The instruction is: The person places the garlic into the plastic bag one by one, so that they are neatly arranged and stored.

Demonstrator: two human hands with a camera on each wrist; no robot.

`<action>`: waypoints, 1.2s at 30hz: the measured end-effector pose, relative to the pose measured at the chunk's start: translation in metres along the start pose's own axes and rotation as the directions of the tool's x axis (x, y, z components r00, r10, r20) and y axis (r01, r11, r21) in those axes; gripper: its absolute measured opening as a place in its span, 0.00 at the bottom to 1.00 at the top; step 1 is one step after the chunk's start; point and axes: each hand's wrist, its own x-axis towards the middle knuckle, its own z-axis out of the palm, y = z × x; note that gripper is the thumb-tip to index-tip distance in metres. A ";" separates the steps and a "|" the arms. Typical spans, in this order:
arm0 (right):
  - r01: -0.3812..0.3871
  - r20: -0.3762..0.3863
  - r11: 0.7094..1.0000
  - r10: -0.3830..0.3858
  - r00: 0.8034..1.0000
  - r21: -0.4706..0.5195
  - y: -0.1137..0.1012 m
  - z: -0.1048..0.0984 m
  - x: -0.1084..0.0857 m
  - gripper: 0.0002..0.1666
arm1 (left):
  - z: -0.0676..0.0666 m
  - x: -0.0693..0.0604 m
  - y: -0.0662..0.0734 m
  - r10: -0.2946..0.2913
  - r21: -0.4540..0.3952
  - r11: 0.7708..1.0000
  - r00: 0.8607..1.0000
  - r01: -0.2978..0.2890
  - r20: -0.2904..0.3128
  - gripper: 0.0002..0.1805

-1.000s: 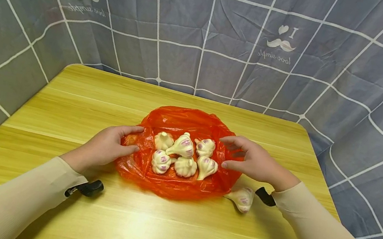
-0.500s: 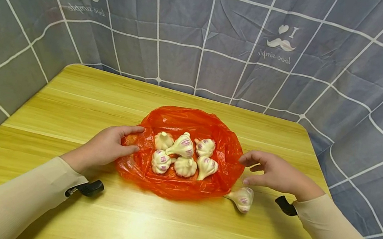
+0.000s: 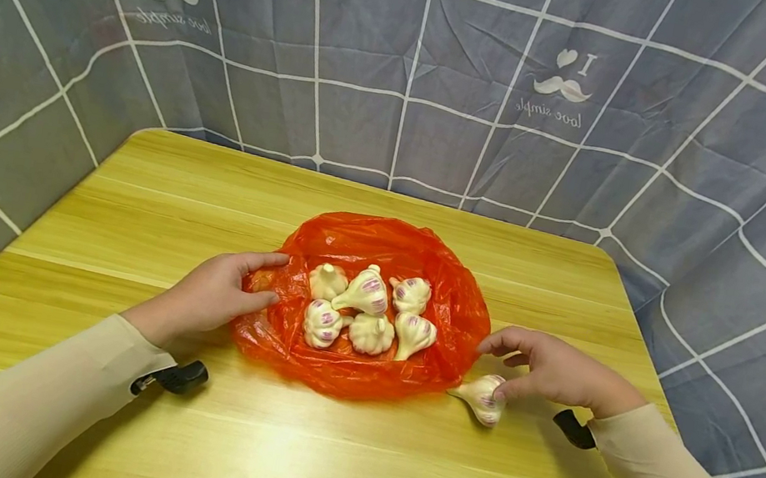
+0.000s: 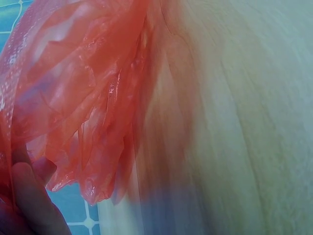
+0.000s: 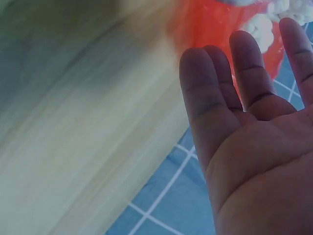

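Observation:
A red plastic bag (image 3: 359,243) lies spread open mid-table with several garlic bulbs (image 3: 370,334) inside. At its left side, my left hand (image 3: 209,299) grips the edge of the bag, thumb and index finger over the rim; the left wrist view has the fingers (image 4: 32,193) partly behind the film. Just right of the bag, one loose garlic bulb (image 3: 481,401) lies on the wood, its stem pointing at the bag. My right hand (image 3: 554,373) hovers over that bulb, thumb overlapping its top. Its fingers (image 5: 252,73) look extended and hold nothing in the right wrist view.
The light wooden table (image 3: 315,464) has rounded far corners. A grey curtain (image 3: 373,26) with white grid lines surrounds it at the back and sides. Black wrist mounts (image 3: 181,377) stick out below both cuffs.
My right hand has left the bag's right edge, moving right and then down to the loose garlic bulb. The left hand, bag and bulbs have stayed where they were.

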 end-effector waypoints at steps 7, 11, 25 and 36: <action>-0.012 0.043 0.999 0.010 0.999 0.046 0.006 0.006 0.000 0.33 | 0.000 0.001 -0.001 0.003 0.019 1.000 1.000 -0.003 -0.008 0.36; -0.015 0.054 0.998 0.012 0.998 0.060 0.008 0.008 0.001 0.33 | 0.000 0.001 -0.002 0.001 0.013 1.000 1.000 0.000 -0.005 0.35; -0.009 0.111 1.000 0.006 0.994 0.022 0.009 0.012 0.002 0.26 | 0.000 0.000 -0.002 -0.008 -0.016 1.000 1.000 0.008 0.004 0.35; -0.075 0.171 0.996 0.066 0.983 0.045 0.009 0.012 0.002 0.26 | 0.001 -0.001 0.000 -0.007 0.000 1.000 1.000 0.007 0.002 0.36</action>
